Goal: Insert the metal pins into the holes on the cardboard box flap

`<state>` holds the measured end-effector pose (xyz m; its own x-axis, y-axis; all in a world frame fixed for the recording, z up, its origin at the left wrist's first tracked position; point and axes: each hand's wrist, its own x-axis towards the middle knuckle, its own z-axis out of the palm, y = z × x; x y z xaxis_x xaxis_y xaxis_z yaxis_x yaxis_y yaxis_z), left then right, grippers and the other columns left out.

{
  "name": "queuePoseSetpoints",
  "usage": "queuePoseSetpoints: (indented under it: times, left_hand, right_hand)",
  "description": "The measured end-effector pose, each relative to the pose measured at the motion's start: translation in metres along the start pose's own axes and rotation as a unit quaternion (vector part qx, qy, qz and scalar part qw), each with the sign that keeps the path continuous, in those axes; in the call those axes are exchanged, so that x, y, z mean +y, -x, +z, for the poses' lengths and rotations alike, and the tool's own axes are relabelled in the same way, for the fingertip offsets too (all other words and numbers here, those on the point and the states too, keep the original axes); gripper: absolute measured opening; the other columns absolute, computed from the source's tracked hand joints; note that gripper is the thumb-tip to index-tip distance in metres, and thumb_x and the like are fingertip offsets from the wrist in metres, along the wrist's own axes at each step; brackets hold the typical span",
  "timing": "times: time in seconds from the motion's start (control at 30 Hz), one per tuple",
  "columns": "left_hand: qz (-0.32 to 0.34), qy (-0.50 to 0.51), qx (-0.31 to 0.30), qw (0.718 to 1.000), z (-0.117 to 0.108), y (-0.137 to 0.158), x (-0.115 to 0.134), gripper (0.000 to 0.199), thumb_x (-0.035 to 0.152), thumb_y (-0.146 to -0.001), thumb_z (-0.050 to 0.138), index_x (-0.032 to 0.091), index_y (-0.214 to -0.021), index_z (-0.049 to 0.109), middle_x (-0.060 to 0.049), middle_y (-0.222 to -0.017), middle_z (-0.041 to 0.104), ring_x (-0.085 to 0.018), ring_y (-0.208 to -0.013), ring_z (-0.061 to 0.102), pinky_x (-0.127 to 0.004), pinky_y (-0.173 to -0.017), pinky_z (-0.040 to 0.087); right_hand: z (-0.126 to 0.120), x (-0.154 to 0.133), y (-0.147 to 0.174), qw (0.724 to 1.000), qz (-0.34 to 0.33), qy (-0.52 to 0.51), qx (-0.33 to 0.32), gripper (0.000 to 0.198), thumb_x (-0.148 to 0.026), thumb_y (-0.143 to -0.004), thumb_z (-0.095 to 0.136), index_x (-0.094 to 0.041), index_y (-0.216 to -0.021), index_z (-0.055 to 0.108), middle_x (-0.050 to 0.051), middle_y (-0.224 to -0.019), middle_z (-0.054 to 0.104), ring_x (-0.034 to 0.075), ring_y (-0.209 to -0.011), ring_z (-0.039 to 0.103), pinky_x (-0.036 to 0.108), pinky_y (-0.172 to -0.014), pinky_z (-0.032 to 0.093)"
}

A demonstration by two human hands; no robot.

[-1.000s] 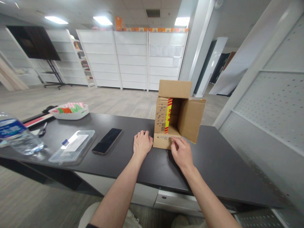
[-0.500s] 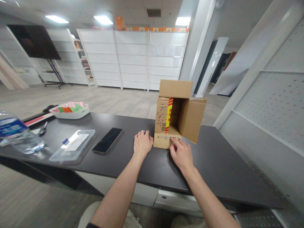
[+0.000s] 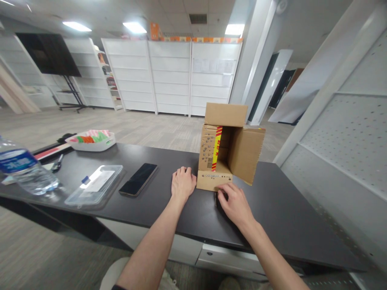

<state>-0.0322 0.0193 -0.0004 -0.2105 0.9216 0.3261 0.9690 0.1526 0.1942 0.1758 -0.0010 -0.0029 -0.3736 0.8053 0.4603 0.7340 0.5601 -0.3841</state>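
An opened cardboard box (image 3: 208, 145) stands on the desk, its open side facing me. Its lower flap (image 3: 208, 184) hangs down in front and carries a row of small silvery dots and dark holes. My left hand (image 3: 184, 182) rests palm down on the desktop beside the flap, fingers loosely laid out and holding nothing I can see. By the lower right part of the flap is my right hand (image 3: 236, 201), its index finger and thumb slightly apart. Under that hand, a dark thin-edged thing (image 3: 216, 199) is mostly covered.
Left of my hands lie a black phone (image 3: 138, 179) and a clear plastic case (image 3: 93, 184) on the dark desk (image 3: 287, 213). A water bottle (image 3: 26, 169) is at the left edge, and a white basket (image 3: 92, 145) with coloured packets stands behind.
My right hand has drawn back from the dotted row, down to the flap's lower edge. My left hand stays beside the box. The view has shifted slightly.
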Motion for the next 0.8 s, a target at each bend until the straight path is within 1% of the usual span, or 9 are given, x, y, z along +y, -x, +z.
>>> queuePoseSetpoints:
  times: [0.2, 0.3, 0.43, 0.6, 0.8]
  left_hand:
    - [-0.003, -0.003, 0.002, 1.0, 0.001, 0.0, 0.0, 0.029, 0.026, -0.093, 0.043, 0.019, -0.112, 0.064, -0.011, -0.116, 0.063, -0.026, -0.111, 0.055, -0.039, -0.095, 0.04]
    - [-0.001, -0.004, 0.0, 1.0, 0.0, 0.0, 0.0, 0.029, 0.027, -0.093, 0.043, 0.02, -0.112, 0.064, -0.011, -0.117, 0.063, -0.026, -0.111, 0.055, -0.039, -0.095, 0.041]
    - [0.001, -0.005, -0.003, 1.0, -0.001, 0.0, 0.0, 0.029, 0.026, -0.093, 0.042, 0.02, -0.112, 0.063, -0.011, -0.117, 0.063, -0.025, -0.111, 0.056, -0.039, -0.095, 0.041]
    - [-0.001, -0.001, -0.008, 1.0, -0.002, 0.0, 0.001, 0.029, 0.026, -0.093, 0.042, 0.02, -0.112, 0.063, -0.011, -0.117, 0.063, -0.025, -0.111, 0.056, -0.039, -0.095, 0.041]
    - [-0.004, 0.004, -0.011, 1.0, -0.003, 0.0, 0.001, 0.03, 0.025, -0.093, 0.041, 0.019, -0.113, 0.064, -0.012, -0.118, 0.062, -0.026, -0.112, 0.056, -0.04, -0.096, 0.041]
  right_hand:
    - [-0.003, 0.002, 0.017, 0.996, -0.055, -0.033, -0.066, 0.031, -0.008, -0.089, 0.047, -0.022, -0.109, 0.065, 0.006, -0.108, 0.066, 0.023, -0.103, 0.059, 0.037, -0.086, 0.04]
    - [-0.004, 0.0, 0.02, 0.993, -0.069, -0.036, -0.088, 0.033, -0.007, -0.089, 0.047, -0.024, -0.11, 0.065, 0.006, -0.111, 0.065, 0.023, -0.103, 0.057, 0.038, -0.087, 0.04]
    - [-0.006, -0.005, 0.018, 0.992, -0.072, -0.027, -0.096, 0.025, -0.009, -0.089, 0.048, -0.024, -0.102, 0.064, 0.005, -0.112, 0.063, 0.023, -0.104, 0.054, 0.038, -0.088, 0.037]
    - [-0.009, -0.014, 0.011, 0.992, -0.062, 0.01, -0.111, 0.018, -0.007, -0.084, 0.049, -0.023, -0.09, 0.057, 0.004, -0.107, 0.06, 0.022, -0.099, 0.05, 0.036, -0.085, 0.035]
    - [-0.009, -0.02, 0.004, 0.985, -0.056, 0.076, -0.147, 0.017, -0.007, -0.085, 0.044, -0.022, -0.087, 0.053, 0.005, -0.101, 0.057, 0.022, -0.093, 0.047, 0.035, -0.082, 0.034]
